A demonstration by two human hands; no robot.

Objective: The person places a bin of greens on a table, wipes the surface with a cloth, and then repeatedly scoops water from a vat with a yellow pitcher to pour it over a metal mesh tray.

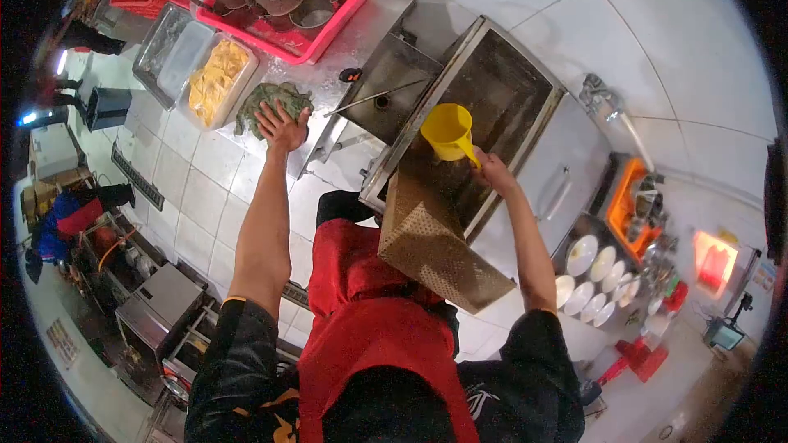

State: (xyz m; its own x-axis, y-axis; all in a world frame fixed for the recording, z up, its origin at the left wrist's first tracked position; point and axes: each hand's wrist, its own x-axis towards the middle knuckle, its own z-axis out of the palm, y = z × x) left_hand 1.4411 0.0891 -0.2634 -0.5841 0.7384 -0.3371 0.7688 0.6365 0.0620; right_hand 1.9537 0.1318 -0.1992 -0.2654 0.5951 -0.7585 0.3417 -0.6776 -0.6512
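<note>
My left hand [281, 126] lies with its fingers spread on a crumpled green cloth [256, 103] at the edge of the steel counter [328, 86]. In my right hand [491, 172] is the handle of a yellow jug [447, 130], tilted over a rectangular steel basin [513, 86]. A perforated metal panel [443, 258] leans across the basin's near end, close to my apron. What is inside the jug cannot be made out.
A red tray [308, 53] holds several metal pots. Beside it is a tub of yellow food [220, 82]. A thin rod [377, 97] crosses a small sink. White bowls [582, 256] and an orange basket [628, 212] stand at the right. A person in blue [56, 226] is far left.
</note>
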